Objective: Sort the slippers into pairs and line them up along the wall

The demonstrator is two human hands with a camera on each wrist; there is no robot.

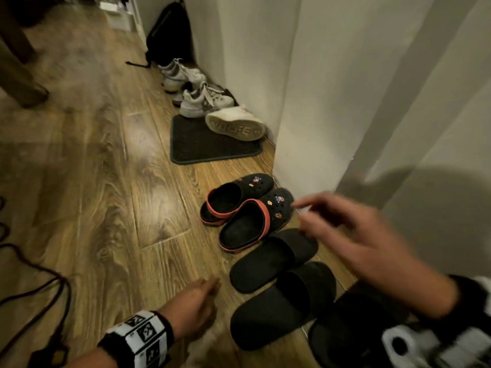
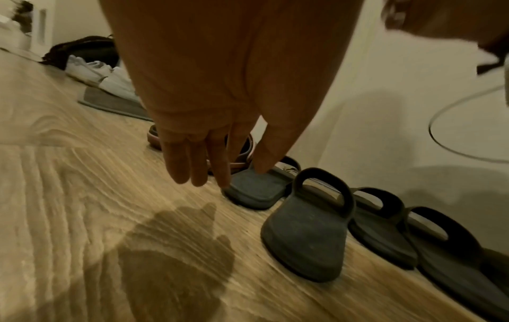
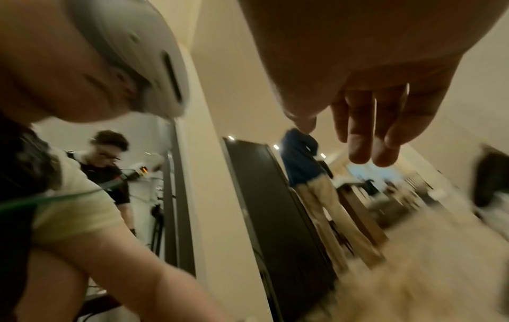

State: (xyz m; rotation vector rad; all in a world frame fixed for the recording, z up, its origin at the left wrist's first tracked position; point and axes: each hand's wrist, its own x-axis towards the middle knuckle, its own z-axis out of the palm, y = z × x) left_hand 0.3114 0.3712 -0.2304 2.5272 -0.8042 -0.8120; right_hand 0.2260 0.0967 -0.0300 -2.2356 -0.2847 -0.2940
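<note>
Two black clogs with red trim (image 1: 239, 205) stand side by side, toes to the white wall (image 1: 318, 102). Nearer me lie two black slides (image 1: 271, 258) (image 1: 281, 306), then a further dark slipper (image 1: 345, 328) at the bottom right. My right hand (image 1: 305, 216) hovers over the nearer clog's toe and the first slide, fingers spread, holding nothing. My left hand (image 1: 204, 290) hangs low over the floor just left of the slides. In the left wrist view its straight fingers (image 2: 192, 172) point down beside the first slide's heel (image 2: 256, 191), gripping nothing. Further slides (image 2: 305, 235) (image 2: 380, 231) continue the row.
A dark doormat (image 1: 212, 150) lies beyond the clogs with white sneakers (image 1: 204, 102) on and behind it, and a black backpack (image 1: 170, 35) leans in the corner. Cables (image 1: 34, 282) cross the floor at the left. A dark furniture leg (image 1: 24, 75) stands far left.
</note>
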